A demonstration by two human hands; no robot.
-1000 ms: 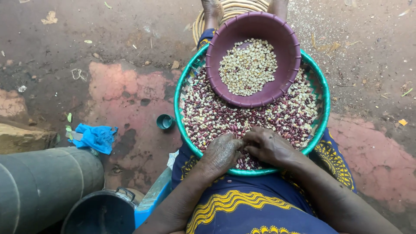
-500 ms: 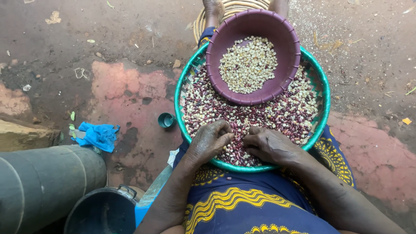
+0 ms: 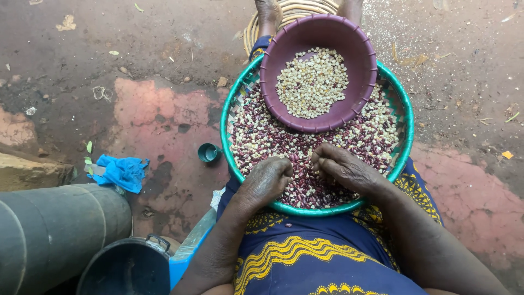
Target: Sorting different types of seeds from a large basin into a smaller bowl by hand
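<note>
Only the one head view here, looking straight down into the person's lap. There's a round green-rimmed tray [image 3: 405,123] resting on their knees, heaped with speckled maroon-and-white beans [image 3: 262,136]. A purple bowl [image 3: 360,60] sits inside the tray at its far side, holding paler, cream-coloured beans [image 3: 312,82].

Both hands are down in the speckled pile at the near edge. The left hand [image 3: 266,180] has its fingers curled under, knuckles up, pressed into the beans; can't tell if it's actually pinching any. The right hand [image 3: 345,168] is just beside it, fingers bent and tips drawn together on the beans, almost touching the left.

The bowl lies straight ahead of both sets of fingertips, across the pile, away from the body. The right hand looks slightly nearer to its rim.

Off to the left on the ground: a small teal cup [image 3: 208,152], a blue cloth [image 3: 121,172], a dark pot [image 3: 126,267].
</note>
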